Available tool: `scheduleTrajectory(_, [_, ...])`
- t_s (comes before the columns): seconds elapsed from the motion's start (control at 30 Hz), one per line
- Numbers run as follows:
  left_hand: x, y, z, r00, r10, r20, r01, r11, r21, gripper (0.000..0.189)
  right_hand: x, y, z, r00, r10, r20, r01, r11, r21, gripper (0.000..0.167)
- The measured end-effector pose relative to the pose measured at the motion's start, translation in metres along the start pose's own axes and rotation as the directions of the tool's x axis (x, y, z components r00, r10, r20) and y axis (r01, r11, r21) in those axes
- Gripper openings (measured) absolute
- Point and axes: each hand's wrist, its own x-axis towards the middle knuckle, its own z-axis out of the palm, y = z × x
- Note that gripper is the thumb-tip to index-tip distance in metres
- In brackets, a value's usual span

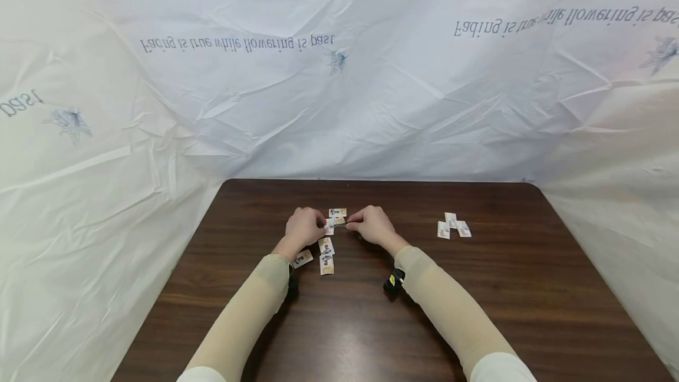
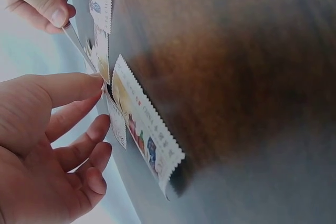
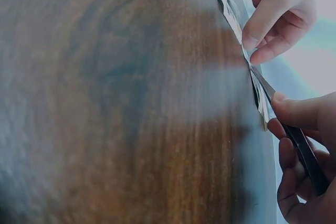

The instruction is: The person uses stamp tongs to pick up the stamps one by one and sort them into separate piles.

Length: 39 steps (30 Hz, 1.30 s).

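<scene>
My left hand (image 1: 306, 226) pinches the edge of a postage stamp (image 1: 329, 227) between thumb and forefinger, while its other fingers curl loosely. From the right, my right hand (image 1: 373, 224) grips slim tweezers (image 3: 302, 153) with a dark handle and metal tip. The tip reaches the stamps beside my left fingertips; whether it grasps one is hidden. Just behind lie two more stamps, one at the back (image 1: 337, 213) and one partly covered (image 1: 339, 221). In the left wrist view a stamp (image 2: 144, 127) with perforated edges and printed figures lies nearer, one end raised off the table.
Nearer me on the dark wooden table (image 1: 339, 323) lie two stamps end to end, the upper one (image 1: 326, 246) and the lower one (image 1: 327, 264), plus a slanted stamp (image 1: 303, 259) by my left wrist. Three stamps (image 1: 450, 220) cluster at the right. White printed sheeting (image 1: 339, 117) hangs behind.
</scene>
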Motion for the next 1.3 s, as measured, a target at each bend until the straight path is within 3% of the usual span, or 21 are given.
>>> scheduleTrajectory(0.3, [0.001,-0.002,0.001,1.0,0.016,-0.002,-0.016,1.0,-0.009,0.013,-0.002,0.001,0.001,0.999,-0.043,-0.018,0.043,0.999,0.0,0.011])
scheduleTrajectory(0.6, [-0.003,-0.003,0.002,0.999,0.041,-0.015,-0.042,0.998,-0.037,0.013,-0.005,0.002,-0.001,1.0,-0.003,-0.008,0.004,0.997,0.076,0.011])
scheduleTrajectory(1.0, [-0.006,-0.002,-0.004,0.992,0.094,-0.078,-0.099,0.994,-0.056,0.015,-0.011,0.004,-0.005,0.998,0.057,-0.036,-0.052,0.992,0.117,0.013])
scheduleTrajectory(1.3, [-0.009,0.004,-0.004,0.99,0.099,-0.096,-0.109,0.989,-0.099,0.017,-0.02,0.01,-0.01,0.996,0.03,-0.079,-0.019,0.99,0.142,0.013])
